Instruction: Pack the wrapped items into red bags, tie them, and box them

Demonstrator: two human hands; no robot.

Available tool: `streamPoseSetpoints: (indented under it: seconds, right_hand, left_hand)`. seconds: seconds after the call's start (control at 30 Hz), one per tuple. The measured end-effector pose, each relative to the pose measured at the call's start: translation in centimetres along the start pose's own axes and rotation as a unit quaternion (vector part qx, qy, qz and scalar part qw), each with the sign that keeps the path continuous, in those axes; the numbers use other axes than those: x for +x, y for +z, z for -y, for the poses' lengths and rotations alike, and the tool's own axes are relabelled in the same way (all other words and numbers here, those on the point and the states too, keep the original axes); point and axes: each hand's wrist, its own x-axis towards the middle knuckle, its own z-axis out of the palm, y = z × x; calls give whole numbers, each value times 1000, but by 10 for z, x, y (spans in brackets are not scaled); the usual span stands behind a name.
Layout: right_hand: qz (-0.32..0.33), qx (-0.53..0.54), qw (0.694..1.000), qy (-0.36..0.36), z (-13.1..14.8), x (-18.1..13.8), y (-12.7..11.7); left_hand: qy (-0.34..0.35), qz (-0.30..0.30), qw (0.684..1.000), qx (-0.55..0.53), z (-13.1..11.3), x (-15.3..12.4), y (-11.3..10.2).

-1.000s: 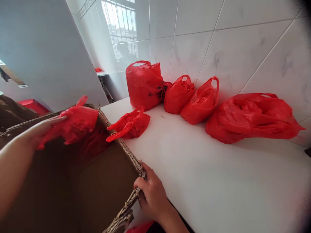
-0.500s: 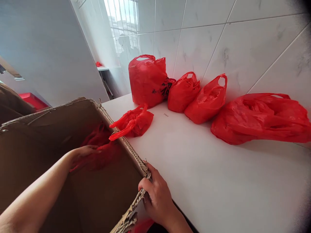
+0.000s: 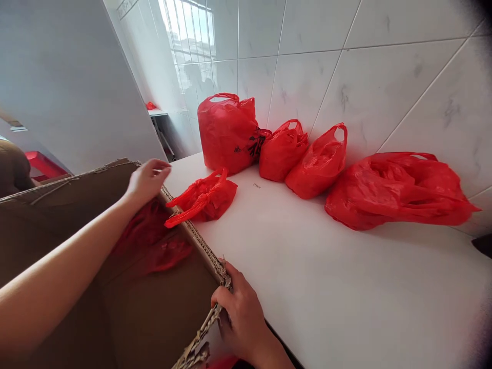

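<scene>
My right hand [image 3: 242, 312] grips the torn near corner of a large cardboard box [image 3: 200, 238], thumb inside and fingers outside. Over the box's far rim hovers my left hand [image 3: 148, 179], its fingers loosely bent and apart with nothing visible in them. Below it, in the shaded box, lie red plastic bags [image 3: 165, 253], partly hidden by my forearm. Just beyond the rim, a small tied red plastic bag [image 3: 213, 197] rests on the white table, its handles lying across the cardboard edge.
Along the tiled wall on the white table [image 3: 307, 287] stand a large red bag [image 3: 226, 133], two smaller red bags [image 3: 282, 154] [image 3: 319, 164] and a wide red bag [image 3: 392, 192]. A person [image 3: 13, 166] is partly visible at the far left, near a red stool [image 3: 46, 166].
My left hand has risen out of the box from the red bags to above its rim. My right hand keeps its hold on the box. The view has shifted slightly.
</scene>
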Motion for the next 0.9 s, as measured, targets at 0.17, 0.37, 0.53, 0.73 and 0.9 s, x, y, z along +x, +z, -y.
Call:
streamPoseSetpoints:
  seconds: [0.17,0.37,0.53,0.73,0.9]
  right_hand:
    - [0,-8,1000,-3,-3,-2,3]
    - [8,-15,1000,-7,-3,-1,2]
    - [-2,-5,1000,-9,-3,-2,2]
    - [3,1,1000,-6,-3,-2,-1]
    - [6,-5,1000,-12,-2,-1,-2]
  left_hand:
    - [117,91,988,37,-73,-33,29]
    - [68,160,985,16,-75,-30,54]
    - [71,178,970,-150,-61,-22,10]
    - [-48,182,900,-393,-18,-36,-80]
    - [-182,452,836,-252,40,-52,-79]
